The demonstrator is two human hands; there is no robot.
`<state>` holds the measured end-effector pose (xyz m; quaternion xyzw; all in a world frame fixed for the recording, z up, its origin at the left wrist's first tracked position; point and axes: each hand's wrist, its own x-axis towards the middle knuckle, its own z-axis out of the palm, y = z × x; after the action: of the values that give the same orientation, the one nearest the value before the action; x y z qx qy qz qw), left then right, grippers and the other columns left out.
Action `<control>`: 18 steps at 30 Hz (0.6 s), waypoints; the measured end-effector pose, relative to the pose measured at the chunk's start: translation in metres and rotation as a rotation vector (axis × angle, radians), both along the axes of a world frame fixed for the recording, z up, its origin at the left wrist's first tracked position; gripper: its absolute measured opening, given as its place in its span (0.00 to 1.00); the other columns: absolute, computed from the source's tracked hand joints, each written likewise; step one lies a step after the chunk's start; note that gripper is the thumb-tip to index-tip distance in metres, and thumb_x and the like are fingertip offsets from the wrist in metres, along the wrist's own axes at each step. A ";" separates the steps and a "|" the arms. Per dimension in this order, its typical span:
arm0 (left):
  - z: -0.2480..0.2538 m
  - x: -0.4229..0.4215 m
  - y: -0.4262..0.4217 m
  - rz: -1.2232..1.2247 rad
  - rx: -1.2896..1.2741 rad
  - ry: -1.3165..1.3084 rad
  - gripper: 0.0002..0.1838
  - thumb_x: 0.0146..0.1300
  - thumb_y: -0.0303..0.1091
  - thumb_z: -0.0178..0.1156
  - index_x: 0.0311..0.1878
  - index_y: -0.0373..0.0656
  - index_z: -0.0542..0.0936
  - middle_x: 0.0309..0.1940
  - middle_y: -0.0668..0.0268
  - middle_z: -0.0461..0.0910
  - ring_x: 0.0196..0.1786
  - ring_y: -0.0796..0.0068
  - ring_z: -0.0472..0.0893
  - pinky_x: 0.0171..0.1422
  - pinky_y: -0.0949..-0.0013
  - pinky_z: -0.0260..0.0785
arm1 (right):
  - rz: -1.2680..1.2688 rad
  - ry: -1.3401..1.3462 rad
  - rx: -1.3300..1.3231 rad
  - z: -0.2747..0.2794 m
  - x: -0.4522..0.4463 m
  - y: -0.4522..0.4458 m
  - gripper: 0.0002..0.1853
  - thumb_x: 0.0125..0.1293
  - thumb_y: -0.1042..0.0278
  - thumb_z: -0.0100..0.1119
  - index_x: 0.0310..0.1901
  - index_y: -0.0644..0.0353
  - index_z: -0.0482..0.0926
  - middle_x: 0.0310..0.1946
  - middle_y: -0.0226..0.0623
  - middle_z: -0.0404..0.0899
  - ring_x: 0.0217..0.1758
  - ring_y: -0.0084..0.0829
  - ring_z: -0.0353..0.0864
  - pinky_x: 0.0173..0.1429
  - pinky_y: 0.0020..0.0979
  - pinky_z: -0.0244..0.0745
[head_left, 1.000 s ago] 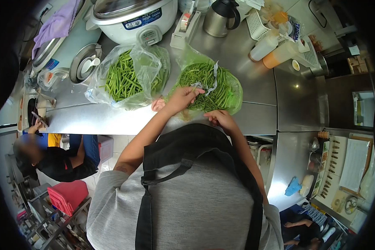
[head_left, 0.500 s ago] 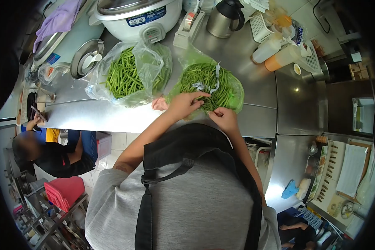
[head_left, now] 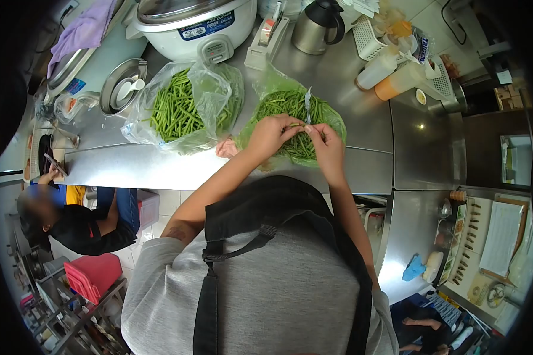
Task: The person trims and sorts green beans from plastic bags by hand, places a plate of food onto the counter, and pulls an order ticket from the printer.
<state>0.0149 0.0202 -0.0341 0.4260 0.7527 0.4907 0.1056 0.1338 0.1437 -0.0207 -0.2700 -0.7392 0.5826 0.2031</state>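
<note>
My left hand (head_left: 273, 135) and my right hand (head_left: 327, 148) meet over a green plastic bag (head_left: 336, 121) of thin green beans (head_left: 287, 105). Both hands are closed in a pinch, fingertips almost touching, around what looks like a green bean (head_left: 299, 125). A pale crumpled strip (head_left: 307, 103) lies on the beans just beyond my fingers. To the left, a clear plastic bag (head_left: 141, 118) holds brighter green cut beans (head_left: 175, 109). A pinkish item (head_left: 225, 148) rests beside my left wrist.
A rice cooker (head_left: 198, 29), tape dispenser (head_left: 266, 44) and steel jug (head_left: 314, 32) stand at the back of the steel counter (head_left: 112, 165). Metal bowls (head_left: 121, 83) are at left, bottles (head_left: 397, 80) at right. One person (head_left: 95, 228) sits at left, another (head_left: 423, 325) at lower right.
Both hands have moved up over the beans, and my right hand has come in beside my left. Their fingertips are now together at the bean.
</note>
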 end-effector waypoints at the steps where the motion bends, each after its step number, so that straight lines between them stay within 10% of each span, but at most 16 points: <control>1: 0.003 0.000 0.000 0.025 -0.002 -0.031 0.10 0.57 0.37 0.66 0.40 0.44 0.85 0.28 0.60 0.80 0.30 0.58 0.80 0.34 0.62 0.70 | -0.018 0.039 -0.070 -0.008 -0.005 0.001 0.11 0.66 0.65 0.62 0.32 0.65 0.80 0.20 0.21 0.70 0.23 0.14 0.62 0.28 0.23 0.59; 7: -0.003 -0.002 -0.004 0.161 0.035 -0.059 0.10 0.60 0.34 0.64 0.42 0.40 0.84 0.30 0.56 0.81 0.29 0.62 0.79 0.34 0.65 0.69 | -0.063 0.206 -0.239 -0.027 -0.038 -0.008 0.11 0.67 0.64 0.61 0.32 0.64 0.80 0.22 0.20 0.73 0.24 0.12 0.64 0.28 0.21 0.60; 18: 0.020 -0.002 0.003 0.003 -0.029 0.150 0.10 0.60 0.39 0.62 0.41 0.46 0.83 0.34 0.63 0.78 0.36 0.61 0.81 0.38 0.61 0.71 | 0.016 0.053 0.588 0.032 -0.020 0.005 0.09 0.59 0.69 0.62 0.28 0.64 0.75 0.20 0.39 0.72 0.21 0.32 0.71 0.28 0.34 0.67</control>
<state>0.0131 0.0229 -0.0144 0.4587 0.7664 0.4465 0.0543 0.1134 0.1490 0.0111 -0.1787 -0.8727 0.3520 0.2872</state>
